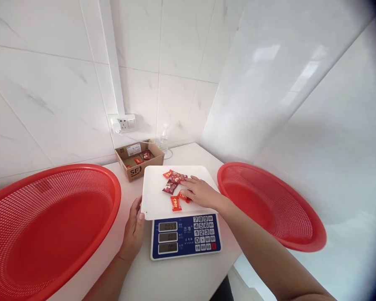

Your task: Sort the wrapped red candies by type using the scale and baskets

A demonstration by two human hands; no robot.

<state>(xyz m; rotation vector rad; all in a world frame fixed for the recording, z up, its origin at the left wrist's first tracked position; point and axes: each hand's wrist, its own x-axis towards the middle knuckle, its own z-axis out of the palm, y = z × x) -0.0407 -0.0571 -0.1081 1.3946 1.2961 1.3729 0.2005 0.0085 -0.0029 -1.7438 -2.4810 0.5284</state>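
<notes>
A white weighing tray (153, 192) sits on a digital scale with a blue keypad panel (188, 246). My left hand (134, 230) grips the tray's left edge, its thumb at the near corner and its other fingers along the side, partly hidden. Over the tray's right half reaches my right hand (200, 192), fingers stretched out and touching the small wrapped packets. Among these are a red packet (176, 203) near the front, a dark brown packet (170, 187) and a patterned red packet (178, 177). Another red packet (184, 196) is partly covered by my right fingers.
Large red plastic baskets stand on the left (59, 234) and right (269, 209). Behind the scale, a cardboard box (134, 167) holds several packets. A clear bottle (163, 140) stands by the wall, below and right of a socket (123, 123) with a plugged-in cable.
</notes>
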